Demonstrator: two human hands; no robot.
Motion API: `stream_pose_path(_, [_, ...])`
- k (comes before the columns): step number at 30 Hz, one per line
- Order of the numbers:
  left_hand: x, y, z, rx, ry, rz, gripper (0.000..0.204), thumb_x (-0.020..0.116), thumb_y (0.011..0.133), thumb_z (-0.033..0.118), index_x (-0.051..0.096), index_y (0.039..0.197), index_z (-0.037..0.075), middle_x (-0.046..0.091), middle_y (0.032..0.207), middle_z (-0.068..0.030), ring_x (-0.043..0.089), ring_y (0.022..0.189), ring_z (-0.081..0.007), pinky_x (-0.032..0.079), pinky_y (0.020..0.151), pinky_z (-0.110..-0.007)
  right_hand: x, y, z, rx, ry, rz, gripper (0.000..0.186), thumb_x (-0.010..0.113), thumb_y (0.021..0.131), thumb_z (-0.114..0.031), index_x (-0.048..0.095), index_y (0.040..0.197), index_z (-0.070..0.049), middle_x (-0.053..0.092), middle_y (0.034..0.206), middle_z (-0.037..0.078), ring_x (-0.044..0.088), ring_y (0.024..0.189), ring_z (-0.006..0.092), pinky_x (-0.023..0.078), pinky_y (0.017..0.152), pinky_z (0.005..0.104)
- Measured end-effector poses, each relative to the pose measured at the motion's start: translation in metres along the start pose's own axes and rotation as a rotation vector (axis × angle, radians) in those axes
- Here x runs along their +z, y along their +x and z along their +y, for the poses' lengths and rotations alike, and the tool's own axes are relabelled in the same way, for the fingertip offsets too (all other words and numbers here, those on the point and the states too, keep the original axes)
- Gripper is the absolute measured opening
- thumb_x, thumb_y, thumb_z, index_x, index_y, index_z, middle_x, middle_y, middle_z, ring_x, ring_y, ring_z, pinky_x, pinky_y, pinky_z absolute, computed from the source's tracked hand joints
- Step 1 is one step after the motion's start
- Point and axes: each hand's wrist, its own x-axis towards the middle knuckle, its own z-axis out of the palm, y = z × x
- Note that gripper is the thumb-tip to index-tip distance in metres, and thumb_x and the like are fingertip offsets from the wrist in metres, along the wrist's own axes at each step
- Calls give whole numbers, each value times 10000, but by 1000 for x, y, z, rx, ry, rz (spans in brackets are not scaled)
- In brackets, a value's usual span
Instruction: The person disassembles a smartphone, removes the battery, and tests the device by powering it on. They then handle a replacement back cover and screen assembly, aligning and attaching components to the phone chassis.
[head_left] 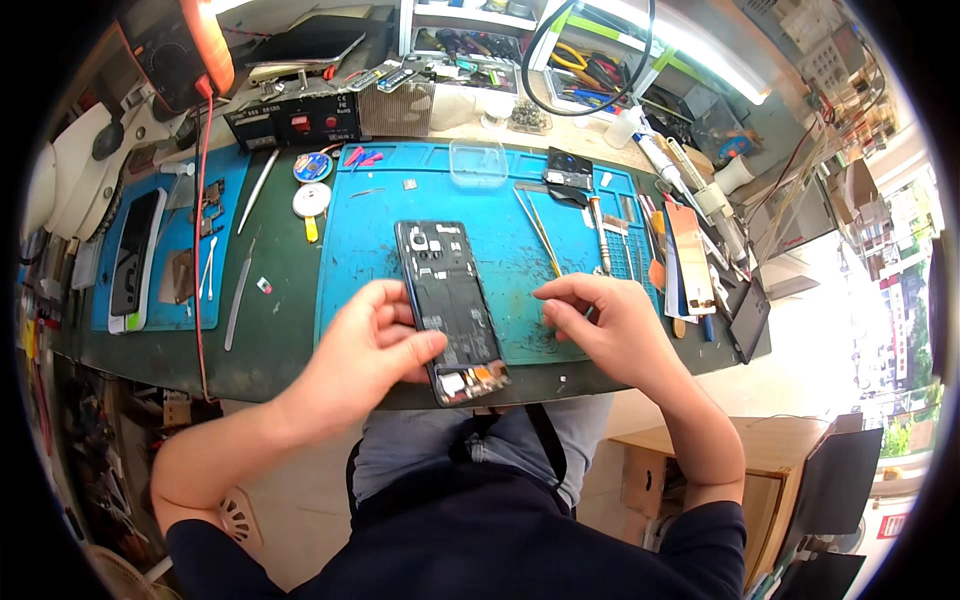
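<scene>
My left hand [375, 345] is closed on the left edge of a smartphone [450, 300], thumb over its face and fingers along its side. The phone's back cover is off. Dark inner panels show, with a camera opening at the top and bare, coppery parts at the lower end. It is tilted slightly above the front edge of the blue work mat [360, 240]. Right of the phone, my right hand [610, 315] hovers with curled fingers, thumb and index tips close together. Whatever may be between them is too small to make out. Tweezers [540, 230] lie just beyond that hand.
A clear plastic box [478, 163] and a small dark phone part [569, 170] sit at the mat's far side. A screwdriver [600, 235] lies at right, near several tools. Leftward are a solder spool [312, 167], a metal spudger [240, 300] and another phone [138, 255].
</scene>
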Motion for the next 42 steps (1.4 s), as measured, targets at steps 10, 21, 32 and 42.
stream_pose_path(10, [-17,-13,20,78,416,-39,767,700,986,98,257,1585,-88,577,1333,-223,666,1159,-238,595,922,-360,22,29,34,-267,-489,423,230,742,897,-99,730,1125,-70,668,1026,82,674,910,293,543,786,383])
stream_pose_path(21, [-18,-24,-28,827,1104,83,644,860,758,83,611,1351,37,601,1391,-130,586,1244,-322,494,1013,-439,37,-2,5,-598,-138,22,113,780,857,-85,722,953,-99,662,912,41,668,823,250,545,685,365])
stream_pose_path(32, [-14,-17,-40,1058,1216,81,476,848,737,165,706,1180,66,680,1261,-80,631,1177,-306,495,990,-470,38,3,6,-618,-152,-29,144,787,851,-86,755,991,-95,658,916,44,672,806,245,546,661,357])
stream_pose_path(42, [-14,-16,-40,979,1181,122,523,855,733,141,683,1219,50,676,1260,-93,630,1187,-312,482,1020,-477,18,23,-25,-479,-220,-333,87,726,886,-120,683,944,-72,648,894,77,686,854,309,551,723,412])
